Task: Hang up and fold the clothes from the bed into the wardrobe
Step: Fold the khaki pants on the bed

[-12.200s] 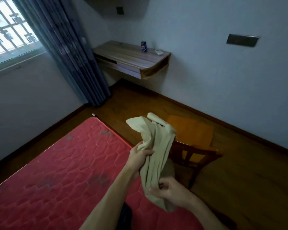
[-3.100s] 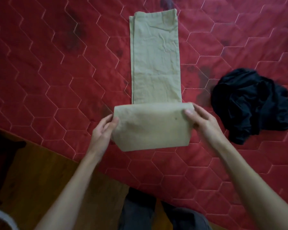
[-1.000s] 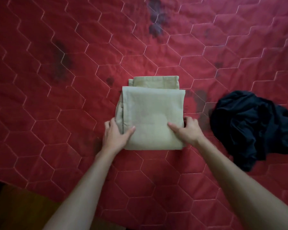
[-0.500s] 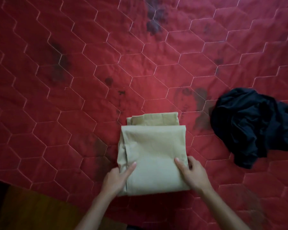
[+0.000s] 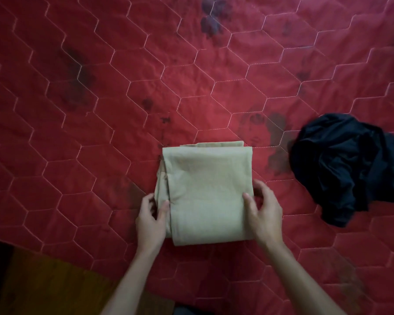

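- Clasping the folded beige garment (image 5: 205, 194) by its two near sides: left hand (image 5: 151, 220) and right hand (image 5: 263, 214), thumbs on top.
- Resting flat on the red mattress (image 5: 77, 110).
- Right of the garment, apart: crumpled black clothing (image 5: 350, 164).
- Near-left of it: wooden floor (image 5: 43, 287).

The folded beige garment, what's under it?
The red mattress shows all around the folded beige garment. The left hand and right hand grip its sides, thumbs on top. Anything directly beneath the cloth is covered.

Beige folded garment (image 5: 206, 194), black clothing heap (image 5: 348, 167), red hexagon-quilted mattress (image 5: 100, 110).
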### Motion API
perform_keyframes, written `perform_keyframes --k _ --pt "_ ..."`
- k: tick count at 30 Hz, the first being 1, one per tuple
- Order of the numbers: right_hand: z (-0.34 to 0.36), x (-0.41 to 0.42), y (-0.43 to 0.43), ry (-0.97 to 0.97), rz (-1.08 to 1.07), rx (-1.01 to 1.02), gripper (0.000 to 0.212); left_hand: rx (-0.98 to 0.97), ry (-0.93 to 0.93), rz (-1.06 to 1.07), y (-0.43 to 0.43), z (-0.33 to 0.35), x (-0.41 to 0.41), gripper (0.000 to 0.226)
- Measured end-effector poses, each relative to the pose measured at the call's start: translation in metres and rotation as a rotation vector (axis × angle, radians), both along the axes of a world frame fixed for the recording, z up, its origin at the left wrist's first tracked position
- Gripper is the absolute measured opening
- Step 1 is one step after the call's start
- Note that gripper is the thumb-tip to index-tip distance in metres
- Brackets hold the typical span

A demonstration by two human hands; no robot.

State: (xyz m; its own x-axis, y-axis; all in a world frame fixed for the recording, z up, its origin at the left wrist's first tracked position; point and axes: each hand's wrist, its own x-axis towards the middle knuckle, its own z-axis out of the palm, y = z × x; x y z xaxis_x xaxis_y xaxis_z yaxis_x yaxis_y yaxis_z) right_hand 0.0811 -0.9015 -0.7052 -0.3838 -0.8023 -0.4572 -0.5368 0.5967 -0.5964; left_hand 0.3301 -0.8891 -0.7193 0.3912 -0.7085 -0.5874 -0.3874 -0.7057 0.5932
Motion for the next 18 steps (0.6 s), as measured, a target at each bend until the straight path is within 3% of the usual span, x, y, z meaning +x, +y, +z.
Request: perform_keyframes --k 2,4,7,9,15,18 --pt "0.003 0.004 -0.016 0.223 0.148 -0.132 0.051 -0.121 -0.276 -0.142 -0.013 0.002 -0.004 0.052" --pt "0.003 0.016 -0.031 0.361 0.392 -0.276 0.057 -0.302 -0.530 -0.422 -0.030 0.005 -0.018 0.058" --pt "-0.025 0.039 -0.039 0.417 0.824 -0.219 0.065 -0.358 -0.615 -0.987 -0.049 -0.012 -0.045 0.059" --pt "-0.053 0.037 -0.042 0.491 0.958 -0.146 0.062 -0.265 -0.675 -1.157 -0.057 -0.035 -0.046 0.063" --pt "-0.061 0.002 -0.061 0.639 0.898 -0.056 0.077 0.032 -0.719 -0.892 -0.067 -0.050 -0.038 0.081" --pt "-0.043 -0.002 -0.050 0.665 0.709 -0.026 0.071 -0.012 -0.785 -0.757 -0.053 -0.036 -0.028 0.081"
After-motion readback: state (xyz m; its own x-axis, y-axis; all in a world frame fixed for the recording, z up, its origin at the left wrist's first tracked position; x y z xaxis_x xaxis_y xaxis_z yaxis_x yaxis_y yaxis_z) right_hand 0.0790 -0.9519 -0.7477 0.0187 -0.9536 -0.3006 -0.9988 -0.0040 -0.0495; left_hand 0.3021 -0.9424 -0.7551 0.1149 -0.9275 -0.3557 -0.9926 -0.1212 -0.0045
